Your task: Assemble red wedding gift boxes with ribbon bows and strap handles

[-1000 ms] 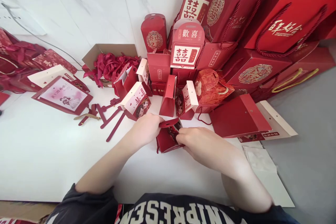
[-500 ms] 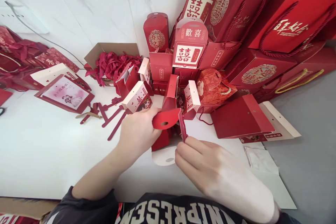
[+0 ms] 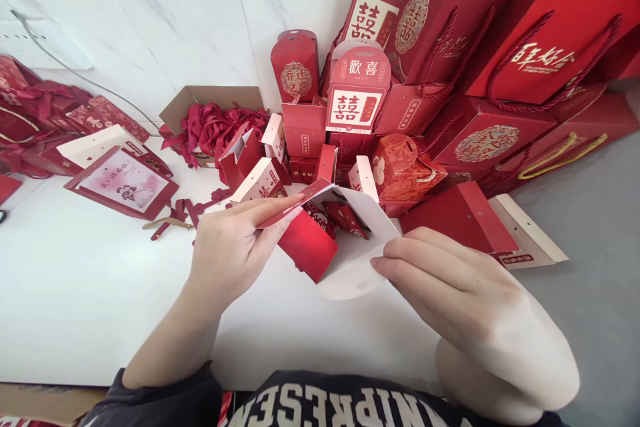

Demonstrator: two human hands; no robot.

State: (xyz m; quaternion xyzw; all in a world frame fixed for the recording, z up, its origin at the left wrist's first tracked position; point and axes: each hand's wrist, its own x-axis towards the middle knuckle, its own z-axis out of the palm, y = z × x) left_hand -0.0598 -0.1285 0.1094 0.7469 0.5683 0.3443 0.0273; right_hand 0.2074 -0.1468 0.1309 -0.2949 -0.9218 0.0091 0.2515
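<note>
The left hand (image 3: 225, 247) and right hand (image 3: 457, 287) hold an open box (image 3: 350, 267); a bag (image 3: 555, 47) reads "百年好合", a carton (image 3: 358, 83) "歡喜".

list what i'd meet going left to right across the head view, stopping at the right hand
pink picture, left hand, open box, right hand

The held box (image 3: 311, 245) is red outside and white inside, the ribbons (image 3: 215, 125) crimson, the wall (image 3: 165, 33) grey-veined.
</note>
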